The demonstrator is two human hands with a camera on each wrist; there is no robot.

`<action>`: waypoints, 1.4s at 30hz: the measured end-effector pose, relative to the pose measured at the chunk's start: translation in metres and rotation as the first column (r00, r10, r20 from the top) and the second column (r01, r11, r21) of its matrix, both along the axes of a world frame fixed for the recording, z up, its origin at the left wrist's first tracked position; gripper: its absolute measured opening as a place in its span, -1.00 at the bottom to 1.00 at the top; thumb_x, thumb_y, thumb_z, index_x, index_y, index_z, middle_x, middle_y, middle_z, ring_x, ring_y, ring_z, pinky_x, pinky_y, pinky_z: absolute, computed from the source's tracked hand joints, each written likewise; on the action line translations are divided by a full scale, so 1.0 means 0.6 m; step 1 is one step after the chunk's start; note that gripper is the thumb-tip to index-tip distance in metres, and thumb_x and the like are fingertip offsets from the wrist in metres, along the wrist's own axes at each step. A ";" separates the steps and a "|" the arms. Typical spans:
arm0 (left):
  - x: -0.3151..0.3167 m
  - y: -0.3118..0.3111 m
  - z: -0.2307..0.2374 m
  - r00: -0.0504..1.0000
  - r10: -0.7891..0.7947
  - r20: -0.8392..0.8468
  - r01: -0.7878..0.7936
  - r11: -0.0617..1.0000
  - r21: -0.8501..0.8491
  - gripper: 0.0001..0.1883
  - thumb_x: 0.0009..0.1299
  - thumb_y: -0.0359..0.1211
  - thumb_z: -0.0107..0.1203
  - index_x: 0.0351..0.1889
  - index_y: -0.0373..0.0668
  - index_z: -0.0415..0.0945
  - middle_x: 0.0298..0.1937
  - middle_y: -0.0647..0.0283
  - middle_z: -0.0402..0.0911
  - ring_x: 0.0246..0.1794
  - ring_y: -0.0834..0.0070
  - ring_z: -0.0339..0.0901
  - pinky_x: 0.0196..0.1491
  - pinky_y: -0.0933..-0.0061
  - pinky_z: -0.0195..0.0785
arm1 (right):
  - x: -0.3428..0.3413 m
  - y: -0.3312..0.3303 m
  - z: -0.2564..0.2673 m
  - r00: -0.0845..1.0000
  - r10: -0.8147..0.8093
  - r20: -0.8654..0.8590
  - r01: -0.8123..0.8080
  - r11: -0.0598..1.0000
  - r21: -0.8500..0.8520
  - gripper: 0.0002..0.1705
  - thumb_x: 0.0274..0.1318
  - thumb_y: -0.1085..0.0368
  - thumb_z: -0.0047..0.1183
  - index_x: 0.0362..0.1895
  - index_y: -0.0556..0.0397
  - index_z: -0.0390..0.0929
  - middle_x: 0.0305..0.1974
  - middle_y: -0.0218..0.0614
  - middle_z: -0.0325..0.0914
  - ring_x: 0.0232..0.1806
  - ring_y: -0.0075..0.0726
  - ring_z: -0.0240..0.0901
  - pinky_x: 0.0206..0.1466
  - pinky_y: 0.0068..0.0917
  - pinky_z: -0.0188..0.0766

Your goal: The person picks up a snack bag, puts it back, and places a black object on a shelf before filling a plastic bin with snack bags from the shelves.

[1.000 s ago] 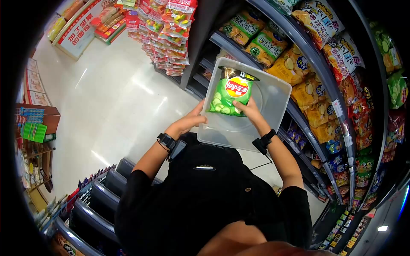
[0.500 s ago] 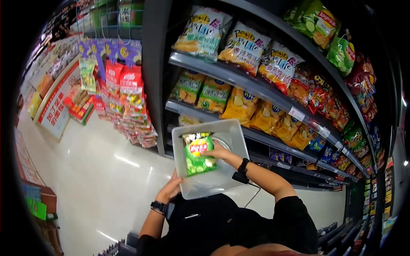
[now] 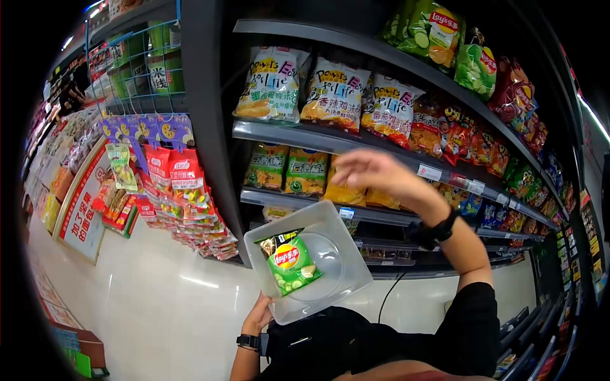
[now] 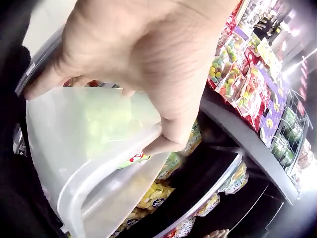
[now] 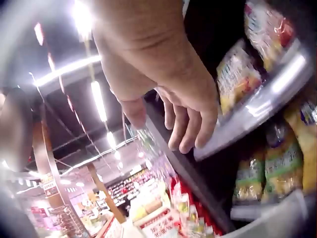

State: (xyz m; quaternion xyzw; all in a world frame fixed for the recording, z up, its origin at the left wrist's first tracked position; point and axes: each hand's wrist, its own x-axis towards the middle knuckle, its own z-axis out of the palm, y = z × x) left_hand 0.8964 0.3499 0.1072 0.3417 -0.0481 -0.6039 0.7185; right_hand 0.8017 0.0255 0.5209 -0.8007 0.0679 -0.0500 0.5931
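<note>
My left hand (image 3: 258, 315) grips the near left corner of a translucent plastic bin (image 3: 348, 270). In the left wrist view, the thumb (image 4: 171, 141) bends over the bin's rim and the fingers spread along its wall. Inside the bin lies a green Lay's chip bag (image 3: 293, 270), its front facing up. Beyond the bin, my right hand (image 3: 375, 173) is raised before the snack shelf, in front of yellow chip bags (image 3: 343, 190). Its fingers (image 5: 181, 126) hang loosely curved with nothing in them, close to the shelf edge in the right wrist view.
White "Powers for Life" bags (image 3: 333, 95) stand on the shelf above, green-and-yellow bags (image 3: 305, 171) below it. Further Lay's bags (image 3: 435, 28) fill the top shelf. Red candy packs (image 3: 184, 181) hang at the left by a dark shelf post (image 3: 219, 127).
My right hand has let go of the green chip bag, left the bin and risen toward the shelf. The bag now lies loose in the bin. The view has turned toward the shelves.
</note>
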 end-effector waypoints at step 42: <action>-0.017 0.025 0.023 0.987 0.160 0.024 -0.160 0.987 0.000 -0.26 0.24 -0.47 -0.07 0.45 -0.16 -0.01 0.29 0.15 0.30 0.22 0.23 0.34 0.24 0.15 0.31 | 0.028 -0.418 0.318 0.592 -0.631 0.501 0.803 0.405 -0.438 -0.19 -0.05 -0.25 0.27 0.04 0.21 0.55 -0.03 -0.19 0.60 -0.04 -0.33 0.48 0.01 -0.37 0.34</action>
